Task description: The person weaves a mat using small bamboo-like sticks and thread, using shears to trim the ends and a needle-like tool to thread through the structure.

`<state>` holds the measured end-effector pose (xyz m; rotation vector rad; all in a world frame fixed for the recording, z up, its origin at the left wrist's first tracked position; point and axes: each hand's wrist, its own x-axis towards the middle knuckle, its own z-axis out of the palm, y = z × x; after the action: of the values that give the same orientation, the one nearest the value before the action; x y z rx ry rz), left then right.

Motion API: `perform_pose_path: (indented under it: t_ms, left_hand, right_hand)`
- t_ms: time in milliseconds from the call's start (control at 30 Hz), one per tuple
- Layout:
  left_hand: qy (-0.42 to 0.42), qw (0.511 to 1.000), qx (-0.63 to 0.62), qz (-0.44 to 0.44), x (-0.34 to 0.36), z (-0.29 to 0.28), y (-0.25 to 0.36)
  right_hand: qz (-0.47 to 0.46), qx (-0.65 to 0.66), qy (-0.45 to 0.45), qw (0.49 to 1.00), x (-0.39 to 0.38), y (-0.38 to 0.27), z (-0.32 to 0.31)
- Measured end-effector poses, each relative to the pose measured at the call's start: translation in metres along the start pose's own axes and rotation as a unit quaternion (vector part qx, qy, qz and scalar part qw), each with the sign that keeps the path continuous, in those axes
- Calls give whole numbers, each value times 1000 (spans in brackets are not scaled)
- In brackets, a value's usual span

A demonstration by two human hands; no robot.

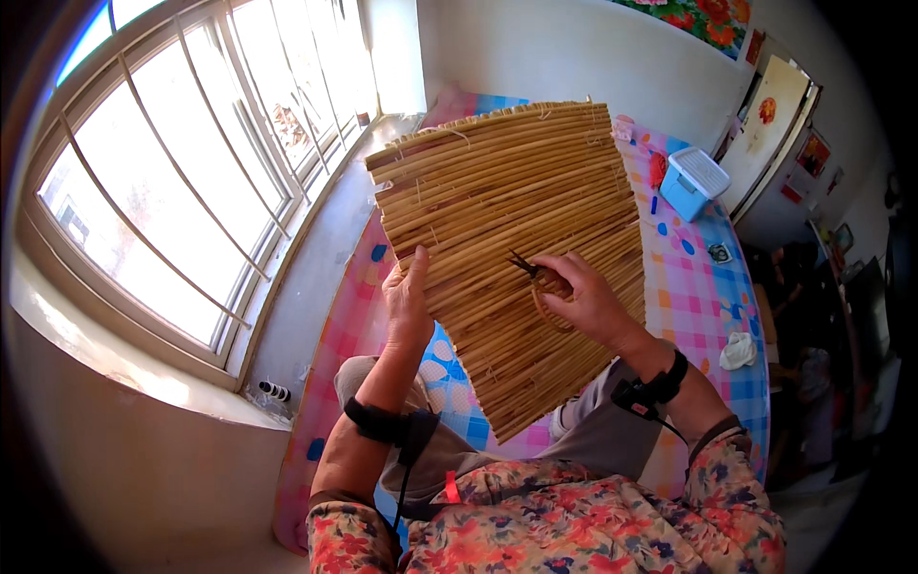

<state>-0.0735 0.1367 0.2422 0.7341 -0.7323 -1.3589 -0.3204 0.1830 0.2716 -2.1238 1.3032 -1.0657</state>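
Observation:
A mat of thin yellow-brown reeds [507, 182] tied with pale threads is held up over my crossed legs. My left hand [409, 297] grips its left edge, the thumb lying on the reeds. My right hand [583, 297] is closed round small scissors [526, 263] with dark blades and tan handles, held over the middle of the mat with the tips pointing up and left. The blades look slightly apart. The fingers behind the mat at the left are hidden.
I sit on a checked bedspread [679, 287]. On it at right are a blue lidded box [690, 187], a red item [658, 172] and a white cloth [736, 351]. A barred window [163, 182] and sill [296, 277] line the left. A dark, cluttered area [794, 316] lies beyond the bed's right edge.

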Motion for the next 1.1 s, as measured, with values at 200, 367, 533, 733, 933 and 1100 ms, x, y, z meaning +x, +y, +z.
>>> perform_pose_path:
  t_ms: [200, 367, 533, 733, 933, 1100]
  left_hand:
    - [52, 994, 45, -80, 25, -52, -73]
    - [79, 983, 50, -156, 44, -81, -107]
    - [84, 977, 51, -190, 59, -96, -115]
    - [77, 968, 71, -228, 76, -109, -130]
    - [77, 967, 70, -234, 81, -112, -134]
    - [90, 966, 72, -232, 82, -109, -137]
  right_hand:
    - [-65, -176, -25, 982, 34, 37, 46]
    - [-81, -227, -55, 969, 53, 82, 83]
    - [-139, -237, -67, 959, 78, 103, 119]
    - [-162, -258, -45, 951, 99, 133, 141]
    - [-193, -245, -49, 949, 102, 144, 149]
    - [-159, -204, -60, 964, 106, 145, 157]
